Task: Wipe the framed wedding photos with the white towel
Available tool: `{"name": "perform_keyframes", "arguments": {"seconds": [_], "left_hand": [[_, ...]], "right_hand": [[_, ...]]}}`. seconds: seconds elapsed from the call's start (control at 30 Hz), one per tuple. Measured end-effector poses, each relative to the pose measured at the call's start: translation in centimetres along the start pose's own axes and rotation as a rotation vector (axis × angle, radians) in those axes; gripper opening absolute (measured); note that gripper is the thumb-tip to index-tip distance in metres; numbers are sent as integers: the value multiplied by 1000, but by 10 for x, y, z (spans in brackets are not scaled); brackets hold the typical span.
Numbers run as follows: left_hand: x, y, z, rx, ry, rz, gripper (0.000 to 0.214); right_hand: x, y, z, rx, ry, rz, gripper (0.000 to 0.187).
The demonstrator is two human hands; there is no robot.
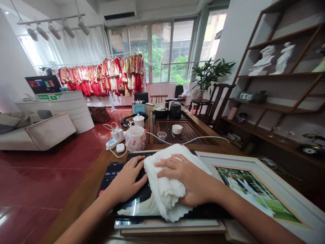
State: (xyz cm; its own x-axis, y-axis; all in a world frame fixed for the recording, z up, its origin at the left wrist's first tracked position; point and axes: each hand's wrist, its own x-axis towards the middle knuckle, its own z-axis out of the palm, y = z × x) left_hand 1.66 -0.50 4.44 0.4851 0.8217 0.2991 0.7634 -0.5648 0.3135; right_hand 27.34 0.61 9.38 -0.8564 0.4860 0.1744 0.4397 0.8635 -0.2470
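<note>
**Check:** Entry one: what do you have at your left?

**Log:** Your left hand (128,179) lies flat on a glossy dark photo panel (132,206), fingers spread, pinching nothing. Its fingertips sit just beside the towel.

**Check:** Entry two: your right?

**Log:** Your right hand (189,179) presses down on top of a white terry towel (167,189), fingers slightly spread and not gripping. The towel lies bunched on the panel, between your hands, with its lower edge hanging over the panel's near part.

**Check:** Items next to the panel?

**Log:** To the right, a pale-framed photograph (279,189) lies tilted, partly under your right forearm. To the left, a phone (109,174) shows a running-style timer, its last digits too small to read. Both the panel and the phone rest on a wooden table (76,210).

**Check:** Further along the table?

**Log:** A white plastic kettle (135,137), a power strip (114,139) with white cables, a white earbud case (120,147), a ceramic teapot (138,120) and a wooden tea tray (182,132). Beyond them, red embroidered garments (101,78) hang on a rack.
</note>
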Motion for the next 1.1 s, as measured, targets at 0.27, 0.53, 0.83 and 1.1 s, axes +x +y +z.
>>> {"name": "perform_keyframes", "arguments": {"seconds": [0.27,0.53,0.83,1.1], "left_hand": [[-2,0,0,-8,9,-4,44],[-7,1,-2,4,-19,-41,49],[-8,2,-2,14,-20,-50,49],[-7,0,1,17,-11,-37,49]], "right_hand": [[-1,4,0,-12,15,14,53],[-4,17,0,-71,56,73,55],[-4,19,1,-70,72,93,52],[-5,15,-2,-54,45,46,53]]}}
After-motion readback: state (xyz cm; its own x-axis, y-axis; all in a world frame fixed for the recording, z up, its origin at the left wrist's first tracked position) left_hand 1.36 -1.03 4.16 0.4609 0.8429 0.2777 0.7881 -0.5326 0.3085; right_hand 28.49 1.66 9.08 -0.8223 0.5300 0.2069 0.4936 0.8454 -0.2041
